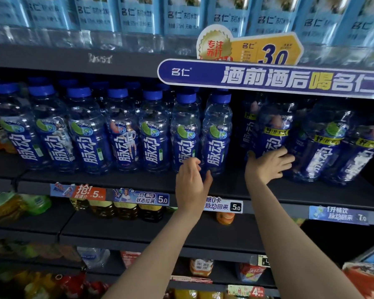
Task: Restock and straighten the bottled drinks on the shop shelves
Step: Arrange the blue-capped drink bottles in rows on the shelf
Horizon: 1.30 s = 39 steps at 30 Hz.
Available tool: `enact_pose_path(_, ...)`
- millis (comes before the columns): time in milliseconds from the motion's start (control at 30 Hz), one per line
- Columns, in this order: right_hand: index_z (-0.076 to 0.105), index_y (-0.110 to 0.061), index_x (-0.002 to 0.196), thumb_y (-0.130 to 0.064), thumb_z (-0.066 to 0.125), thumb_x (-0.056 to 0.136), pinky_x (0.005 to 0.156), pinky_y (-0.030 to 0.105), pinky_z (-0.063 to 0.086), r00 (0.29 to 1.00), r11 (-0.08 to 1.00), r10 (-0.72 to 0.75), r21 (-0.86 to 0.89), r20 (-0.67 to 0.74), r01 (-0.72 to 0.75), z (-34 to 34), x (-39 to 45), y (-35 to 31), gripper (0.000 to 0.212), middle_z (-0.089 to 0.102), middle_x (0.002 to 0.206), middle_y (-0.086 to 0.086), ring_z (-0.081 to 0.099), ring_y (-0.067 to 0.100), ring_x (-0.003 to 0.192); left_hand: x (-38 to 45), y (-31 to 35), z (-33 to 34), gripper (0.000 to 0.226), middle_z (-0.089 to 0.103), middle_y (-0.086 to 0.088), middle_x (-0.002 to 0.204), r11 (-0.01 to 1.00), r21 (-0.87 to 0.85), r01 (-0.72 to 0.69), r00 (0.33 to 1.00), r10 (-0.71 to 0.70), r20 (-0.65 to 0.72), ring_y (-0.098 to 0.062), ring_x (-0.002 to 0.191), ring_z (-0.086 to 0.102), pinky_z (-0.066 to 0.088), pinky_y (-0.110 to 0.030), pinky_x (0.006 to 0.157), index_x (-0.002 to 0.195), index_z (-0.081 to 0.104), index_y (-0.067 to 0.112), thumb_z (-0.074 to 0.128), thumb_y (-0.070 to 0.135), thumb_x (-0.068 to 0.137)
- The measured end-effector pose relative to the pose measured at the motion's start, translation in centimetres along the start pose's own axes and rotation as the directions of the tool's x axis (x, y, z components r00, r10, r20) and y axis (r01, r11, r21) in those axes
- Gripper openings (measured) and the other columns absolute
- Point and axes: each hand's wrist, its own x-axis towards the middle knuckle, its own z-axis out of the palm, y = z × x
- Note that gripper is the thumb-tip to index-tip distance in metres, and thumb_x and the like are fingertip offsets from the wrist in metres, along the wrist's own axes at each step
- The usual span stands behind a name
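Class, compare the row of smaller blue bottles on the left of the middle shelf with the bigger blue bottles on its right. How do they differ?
1. The smaller bottles are slimmer; the bigger bottles are wider.
2. The smaller bottles stand in an even, front-facing row; the bigger bottles look tilted and uneven.
3. The bigger bottles carry a yellow band; the smaller bottles do not.
4. The right hand touches a bigger bottle; the left hand is at the smaller ones.
Both share blue labels.

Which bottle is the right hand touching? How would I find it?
Look under the long blue banner. On that dark shelf, past the gap after the small blue-capped bottles, stand bigger ones. The right hand presses the leftmost front big bottle, marked by a yellow band.
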Motion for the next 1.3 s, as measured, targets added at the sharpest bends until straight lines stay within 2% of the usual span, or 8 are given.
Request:
enact_pose_path(367, 0.033, -0.004, 0.131, -0.032, 0.077, 0.072, 0.095, 0.048, 0.033, 0.989, 0.990, -0.140, 0.016, 0.040, 0.140, -0.7, -2.1, 0.3, 0.079, 0.029, 0.134, 0.017, 0.031, 0.035, 0.123, -0.1, 0.6, 1.0, 0.021, 0.047, 0.002, 0.086, 0.994, -0.063, -0.090, 0.996, 0.088, -0.030, -0.014, 0.079, 0.049, 0.047, -0.032, 0.073, 0.102, 0.050, 0.008, 0.058, 0.014, 0.084)
enact_pose_path(467, 0.035, 0.000, 0.134, -0.036, 0.071, 0.078, 0.095, 0.047, 0.031, 0.951, 0.950, -0.291, 0.088, -0.105, 0.301, -2.9, -1.1, 1.0, 0.076, 0.031, 0.135, 0.019, 0.032, 0.035, 0.122, -0.5, 2.5, 1.6, 0.018, 0.053, -0.004, 0.086, 0.960, -0.103, -0.260, 0.966, 0.260, -0.012, -0.013, 0.079, 0.050, 0.041, -0.022, 0.072, 0.101, 0.042, 0.015, 0.044, 0.018, 0.084)
enact_pose_path(533, 0.034, 0.001, 0.134, -0.030, 0.068, 0.081, 0.097, 0.047, 0.032, 0.936, 0.951, -0.273, 0.085, -0.220, 0.298, -4.8, 0.7, 1.6, 0.071, 0.031, 0.137, 0.020, 0.033, 0.035, 0.123, -0.8, 4.5, 2.7, 0.023, 0.055, -0.007, 0.093, 0.936, -0.159, -0.314, 0.944, 0.325, 0.051, -0.014, 0.087, 0.051, 0.041, -0.022, 0.074, 0.106, 0.043, 0.015, 0.041, 0.016, 0.084)
enact_pose_path(600, 0.027, 0.000, 0.139, -0.025, 0.070, 0.081, 0.098, 0.047, 0.034, 0.955, 0.982, -0.174, 0.030, -0.240, 0.186, -6.4, 2.9, 2.7, 0.076, 0.025, 0.142, 0.019, 0.031, 0.036, 0.124, -0.9, 6.4, 4.1, 0.033, 0.052, -0.010, 0.115, 0.947, -0.171, -0.271, 0.939, 0.299, 0.168, -0.020, 0.107, 0.050, 0.044, -0.025, 0.083, 0.118, 0.046, 0.013, 0.044, 0.013, 0.085)
enact_pose_path(700, 0.017, -0.002, 0.144, -0.018, 0.070, 0.081, 0.103, 0.047, 0.031, 0.992, 0.996, -0.090, 0.012, -0.093, 0.091, -7.3, 4.5, 4.0, 0.084, 0.021, 0.147, 0.019, 0.026, 0.037, 0.131, -0.3, 7.5, 5.6, 0.048, 0.019, -0.014, 0.149, 0.985, -0.172, -0.036, 0.893, 0.109, 0.437, -0.029, 0.136, 0.024, 0.033, -0.037, 0.106, 0.133, 0.043, 0.018, 0.053, 0.011, 0.087)
enact_pose_path(833, 0.021, -0.001, 0.142, -0.008, 0.069, 0.081, 0.105, 0.043, 0.028, 0.990, 0.989, -0.135, 0.059, -0.036, 0.137, -7.2, 5.1, 4.5, 0.078, 0.028, 0.143, 0.020, 0.027, 0.038, 0.131, 0.8, 6.8, 6.8, 0.055, -0.001, -0.016, 0.154, 0.988, -0.151, 0.037, 0.821, 0.056, 0.568, -0.034, 0.142, 0.010, 0.022, -0.038, 0.114, 0.137, 0.041, 0.028, 0.056, 0.013, 0.086)
enact_pose_path(1167, 0.033, 0.000, 0.130, -0.012, 0.075, 0.076, 0.099, 0.043, 0.032, 0.991, 0.987, -0.135, 0.089, -0.020, 0.136, -7.6, 5.8, 4.8, 0.069, 0.034, 0.138, 0.018, 0.032, 0.037, 0.127, 0.8, 7.6, 8.5, 0.056, -0.004, -0.012, 0.153, 0.999, -0.034, -0.023, 0.839, 0.037, 0.542, -0.038, 0.135, 0.013, 0.027, -0.046, 0.111, 0.134, 0.042, 0.033, 0.057, 0.011, 0.084)
enact_pose_path(1300, 0.034, -0.001, 0.126, -0.017, 0.078, 0.073, 0.095, 0.047, 0.037, 0.986, 0.985, -0.164, 0.057, -0.006, 0.164, -7.2, 5.0, 4.3, 0.071, 0.036, 0.135, 0.018, 0.035, 0.037, 0.123, 0.6, 7.7, 8.8, 0.049, 0.014, -0.015, 0.148, 0.995, -0.096, -0.004, 0.905, 0.045, 0.424, -0.038, 0.127, 0.031, 0.038, -0.046, 0.103, 0.126, 0.045, 0.024, 0.059, 0.009, 0.081)
